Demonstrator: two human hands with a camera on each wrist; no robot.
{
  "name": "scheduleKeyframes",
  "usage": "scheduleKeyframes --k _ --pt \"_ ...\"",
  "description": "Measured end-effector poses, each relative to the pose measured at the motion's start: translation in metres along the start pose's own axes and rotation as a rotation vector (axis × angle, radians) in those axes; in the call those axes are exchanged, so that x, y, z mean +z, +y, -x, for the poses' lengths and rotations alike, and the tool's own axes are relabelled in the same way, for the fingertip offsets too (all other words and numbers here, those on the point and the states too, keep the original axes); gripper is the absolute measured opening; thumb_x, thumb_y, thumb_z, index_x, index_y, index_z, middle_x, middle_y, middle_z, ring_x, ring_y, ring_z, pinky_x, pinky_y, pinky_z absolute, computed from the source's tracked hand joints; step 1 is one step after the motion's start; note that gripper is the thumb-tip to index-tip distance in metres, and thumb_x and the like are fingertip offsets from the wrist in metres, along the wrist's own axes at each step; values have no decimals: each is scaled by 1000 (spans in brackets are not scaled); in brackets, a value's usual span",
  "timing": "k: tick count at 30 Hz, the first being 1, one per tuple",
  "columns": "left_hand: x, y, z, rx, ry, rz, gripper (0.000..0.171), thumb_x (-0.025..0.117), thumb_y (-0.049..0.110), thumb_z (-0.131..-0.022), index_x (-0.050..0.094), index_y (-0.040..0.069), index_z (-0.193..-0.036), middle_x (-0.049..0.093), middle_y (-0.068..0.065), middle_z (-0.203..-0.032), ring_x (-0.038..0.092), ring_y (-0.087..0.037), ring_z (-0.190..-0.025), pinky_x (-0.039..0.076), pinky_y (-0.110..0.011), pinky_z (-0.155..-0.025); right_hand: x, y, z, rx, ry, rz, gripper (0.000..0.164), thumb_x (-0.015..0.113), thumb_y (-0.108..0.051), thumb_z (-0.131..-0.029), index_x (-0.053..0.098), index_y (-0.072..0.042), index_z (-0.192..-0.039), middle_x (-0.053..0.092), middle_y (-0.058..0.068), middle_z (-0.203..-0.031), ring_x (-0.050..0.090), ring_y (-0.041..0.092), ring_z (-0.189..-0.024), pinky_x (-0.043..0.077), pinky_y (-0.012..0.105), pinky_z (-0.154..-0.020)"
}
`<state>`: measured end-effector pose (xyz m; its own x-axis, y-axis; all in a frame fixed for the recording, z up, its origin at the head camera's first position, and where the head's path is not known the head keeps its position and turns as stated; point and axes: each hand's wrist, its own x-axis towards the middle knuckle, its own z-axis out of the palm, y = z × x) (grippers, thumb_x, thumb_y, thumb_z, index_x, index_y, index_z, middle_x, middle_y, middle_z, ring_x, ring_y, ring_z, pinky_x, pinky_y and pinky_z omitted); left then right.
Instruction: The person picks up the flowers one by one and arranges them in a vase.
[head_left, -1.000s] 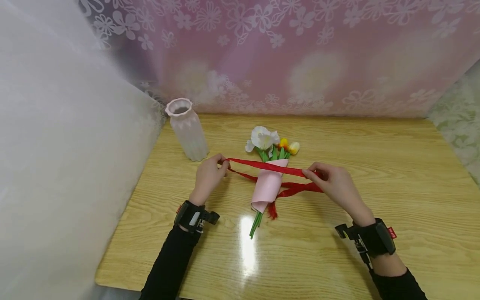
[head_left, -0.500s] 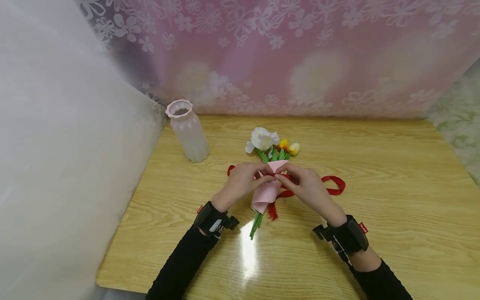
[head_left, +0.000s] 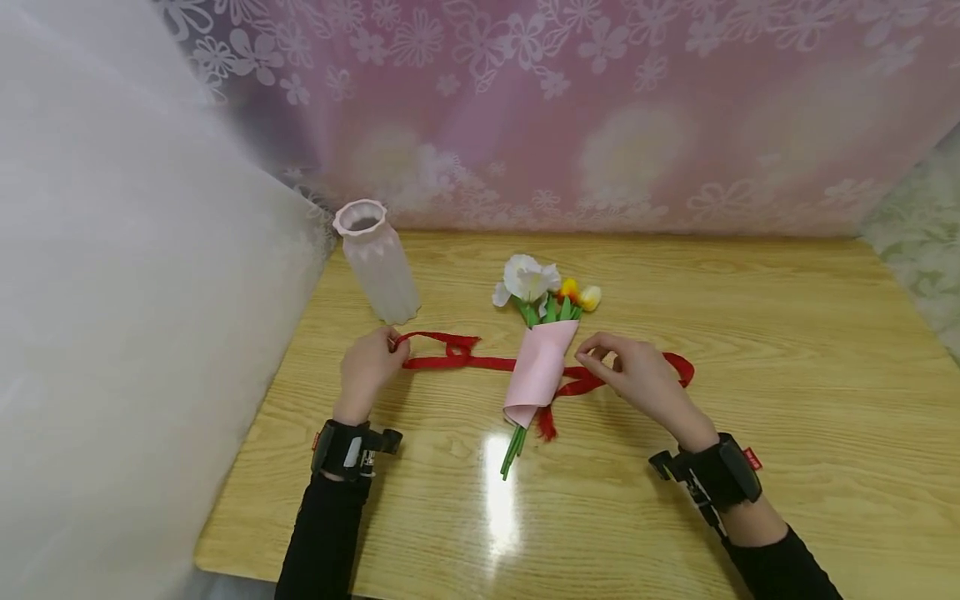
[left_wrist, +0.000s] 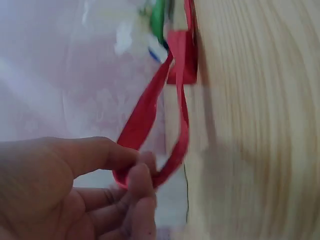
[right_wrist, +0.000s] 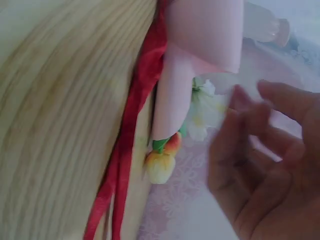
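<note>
A bouquet of white and yellow-orange flowers (head_left: 528,278), wrapped in pink paper (head_left: 538,367), lies mid-table with its green stems (head_left: 513,452) toward me. A red ribbon (head_left: 491,363) passes beneath the wrap and spreads to both sides. To the left of the bouquet, my left hand (head_left: 367,371) pinches the ribbon where it bends into a loop, clearly seen in the left wrist view. On the other side my right hand (head_left: 637,375) hovers above the ribbon's right part. Its fingers (right_wrist: 240,125) are loosely bent with nothing between them, apart from the ribbon in the right wrist view.
A pale pink vase (head_left: 378,271) with a wavy rim stands at the table's back left. Behind the wooden table (head_left: 787,333) hangs a pink floral curtain (head_left: 525,125). White sheeting (head_left: 135,292) borders the left side.
Both hands stretched the ribbon over the bouquet, then met at the wrap. Now the left hand has drawn ribbon off to the left, while the right has let go and moved slightly right.
</note>
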<state>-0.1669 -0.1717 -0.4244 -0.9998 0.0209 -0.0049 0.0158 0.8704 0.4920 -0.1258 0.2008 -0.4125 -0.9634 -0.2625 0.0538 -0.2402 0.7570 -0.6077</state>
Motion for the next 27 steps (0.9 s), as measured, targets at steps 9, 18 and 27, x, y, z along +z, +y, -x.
scheduleKeyframes --k 9,18,27 --pt "-3 4 8 1 141 30 28 71 29 -96 63 3 -105 69 -15 -99 55 -22 -57 39 -31 -48 13 15 -5 -82 -95 31 23 64 -12 -100 71 -8 -122 65 16 -119 55 15 -73 46 27 -61" --pt "17 58 3 338 75 263 24 62 31 -103 72 10 -109 73 -6 -104 69 -22 -74 55 -33 -62 12 -4 -10 -223 -20 -54 24 64 -6 -98 72 -10 -121 70 8 -110 52 14 -70 45 24 -58" --pt "41 92 6 478 -69 167 31 58 42 -103 74 19 -116 64 -2 -115 66 -20 -92 53 -30 -68 18 -22 -14 -120 -5 -68 35 51 -25 -108 67 -4 -130 68 14 -90 60 24 -77 45 34 -66"
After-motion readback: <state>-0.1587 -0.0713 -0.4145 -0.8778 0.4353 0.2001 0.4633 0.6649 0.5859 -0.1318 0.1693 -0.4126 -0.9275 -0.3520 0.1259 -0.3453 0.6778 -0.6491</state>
